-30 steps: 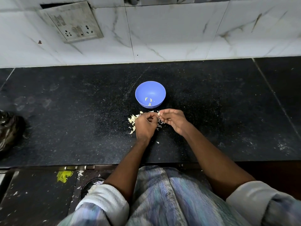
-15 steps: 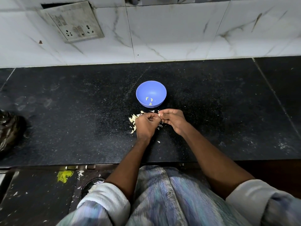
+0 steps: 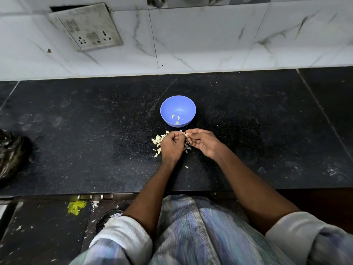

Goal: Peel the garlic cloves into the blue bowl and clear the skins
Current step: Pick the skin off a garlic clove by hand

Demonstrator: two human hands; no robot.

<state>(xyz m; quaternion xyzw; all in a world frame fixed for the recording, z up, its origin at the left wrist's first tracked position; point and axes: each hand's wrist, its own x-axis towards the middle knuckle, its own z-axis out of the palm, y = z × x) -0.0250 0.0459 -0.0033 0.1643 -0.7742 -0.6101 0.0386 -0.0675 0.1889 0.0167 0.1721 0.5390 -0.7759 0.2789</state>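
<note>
The left hand point(image 3: 172, 145) hovered just in front of the blue bowl point(image 3: 178, 111), knuckles up, its fingers curled in tight toward the right hand point(image 3: 202, 143). The right hand lay palm-inward, fingers bent, its fingertips point(image 3: 188, 134) meeting the left's at a small pale garlic clove point(image 3: 186, 134) pinched between both hands. Both forearms reached in from rolled-up pale sleeves point(image 3: 122, 232).

Three peeled cloves point(image 3: 176, 119) lay inside the bowl, toward its near wall. Loose skins point(image 3: 157, 142) sat on the black counter point(image 3: 76, 134) in front of the bowl, left of and under the hands.

Well behind the bowl to its left, a socket plate point(image 3: 86, 25) hung on the white tiled wall; no writing on it was legible.
</note>
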